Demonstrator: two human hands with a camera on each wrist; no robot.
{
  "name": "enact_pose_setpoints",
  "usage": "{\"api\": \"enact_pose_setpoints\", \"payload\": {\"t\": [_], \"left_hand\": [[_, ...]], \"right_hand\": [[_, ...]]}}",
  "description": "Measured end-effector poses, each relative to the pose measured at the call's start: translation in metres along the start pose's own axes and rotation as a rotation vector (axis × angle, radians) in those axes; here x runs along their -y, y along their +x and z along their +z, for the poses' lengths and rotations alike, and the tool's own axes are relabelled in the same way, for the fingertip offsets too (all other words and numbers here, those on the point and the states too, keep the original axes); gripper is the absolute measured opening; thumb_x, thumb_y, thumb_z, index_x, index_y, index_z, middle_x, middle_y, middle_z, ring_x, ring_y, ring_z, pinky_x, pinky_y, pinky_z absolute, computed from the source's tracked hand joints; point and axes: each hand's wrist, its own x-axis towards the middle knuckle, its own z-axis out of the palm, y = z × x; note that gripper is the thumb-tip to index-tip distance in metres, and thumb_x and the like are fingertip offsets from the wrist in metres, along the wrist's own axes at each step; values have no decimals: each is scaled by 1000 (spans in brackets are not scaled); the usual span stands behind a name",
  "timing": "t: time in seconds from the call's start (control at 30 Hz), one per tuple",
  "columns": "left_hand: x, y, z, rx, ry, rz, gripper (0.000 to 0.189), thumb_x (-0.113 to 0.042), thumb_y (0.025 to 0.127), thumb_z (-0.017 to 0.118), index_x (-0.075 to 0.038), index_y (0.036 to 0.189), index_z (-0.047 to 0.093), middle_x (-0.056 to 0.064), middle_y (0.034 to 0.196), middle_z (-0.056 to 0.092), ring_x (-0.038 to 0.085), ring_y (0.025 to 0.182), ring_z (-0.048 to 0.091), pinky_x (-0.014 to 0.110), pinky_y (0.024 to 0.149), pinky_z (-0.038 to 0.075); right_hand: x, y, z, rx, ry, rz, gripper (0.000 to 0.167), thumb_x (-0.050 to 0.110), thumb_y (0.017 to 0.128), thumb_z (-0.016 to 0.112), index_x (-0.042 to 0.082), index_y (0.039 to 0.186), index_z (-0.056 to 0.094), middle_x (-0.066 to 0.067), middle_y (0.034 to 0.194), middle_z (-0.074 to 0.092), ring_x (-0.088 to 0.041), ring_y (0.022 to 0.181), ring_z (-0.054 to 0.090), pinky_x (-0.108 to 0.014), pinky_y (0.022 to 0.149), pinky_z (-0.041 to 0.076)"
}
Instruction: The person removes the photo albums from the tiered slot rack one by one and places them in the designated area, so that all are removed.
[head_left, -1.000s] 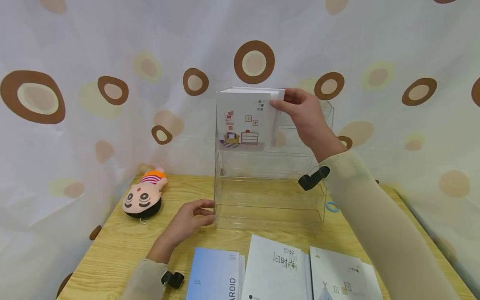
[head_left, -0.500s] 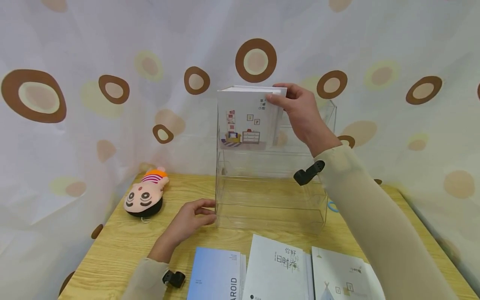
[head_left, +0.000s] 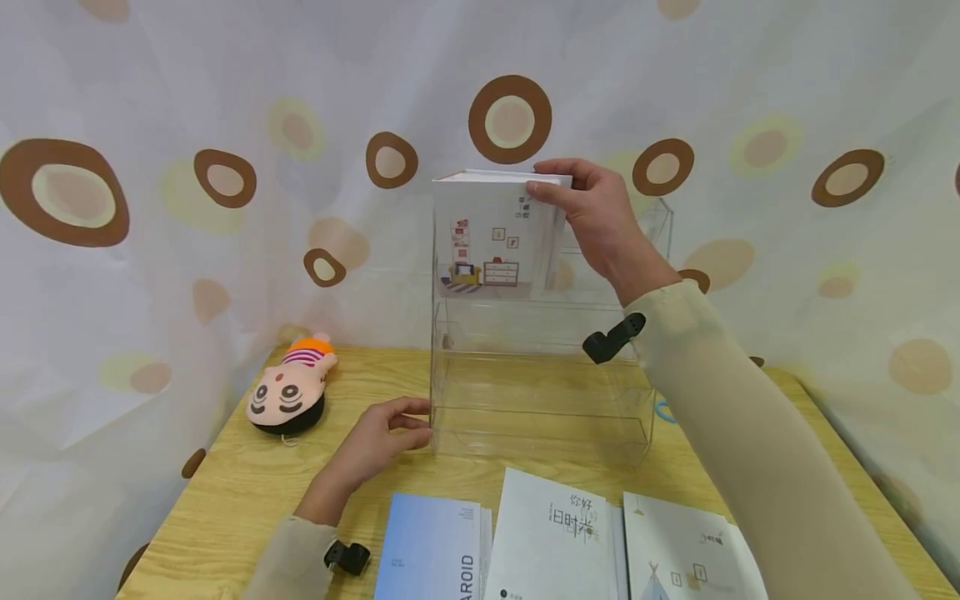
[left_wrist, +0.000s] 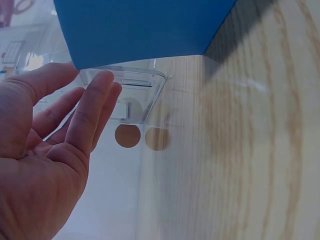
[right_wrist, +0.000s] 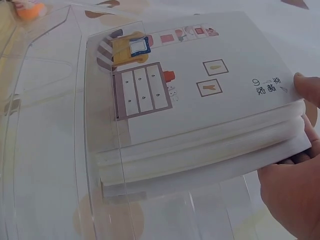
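A clear acrylic rack [head_left: 540,425] with several tiers stands on the wooden table. In its top tier, at the left, a thick white book [head_left: 480,237] stands upright, its cover printed with a sofa and a drawer chest. My right hand [head_left: 600,212] pinches the book's upper right corner, thumb on the front cover and fingers behind. The right wrist view shows the book's page edges and its lower part behind the rack's clear front lip. My left hand [head_left: 382,437] touches the rack's lower left side with its fingers extended.
In front of the rack lie a blue book [head_left: 427,546], a white book [head_left: 555,542] and another white book with a tent picture [head_left: 686,546]. A plush doll [head_left: 288,396] lies at the left. A blue ring [head_left: 664,412] sits right of the rack.
My right hand has slid a little left and up along the book's top corner. The book stays in the top tier and my left hand keeps its place on the rack.
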Motion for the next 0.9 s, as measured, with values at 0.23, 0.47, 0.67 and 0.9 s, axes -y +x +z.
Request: {"api": "enact_pose_setpoints", "payload": {"t": [0.23,0.47,0.67,0.9], "left_hand": [[-1,-2,0,-1,2,4,46,-15,108,76,-8,153,67,13,151,71,29,130,73,42,102,66],[-2,-3,-1,13,1,26,47,-17,108,76,-4,153,66,18,152,69,31,130,73,40,101,66],[-3,-4,1,-1,7,13,48,-19,107,78,-6,152,67,16,151,70,30,129,74,40,101,66],[-4,-3,0,2,0,9,48,-20,107,79,-9,153,68,14,152,70,29,130,73,41,102,66]], "right_hand": [[0,1,-2,0,35,-7,29,20,105,81,12,133,79,-2,125,72,-23,125,64,-40,119,47],[0,0,-2,-2,53,-15,26,20,105,81,12,130,81,0,125,73,-24,124,66,-41,119,48],[0,-1,-1,-13,47,-14,26,20,105,81,12,130,81,0,126,74,-24,124,66,-40,116,49],[5,-3,-1,-33,22,1,29,24,105,82,15,132,81,-1,130,75,-25,125,67,-40,115,52]]}}
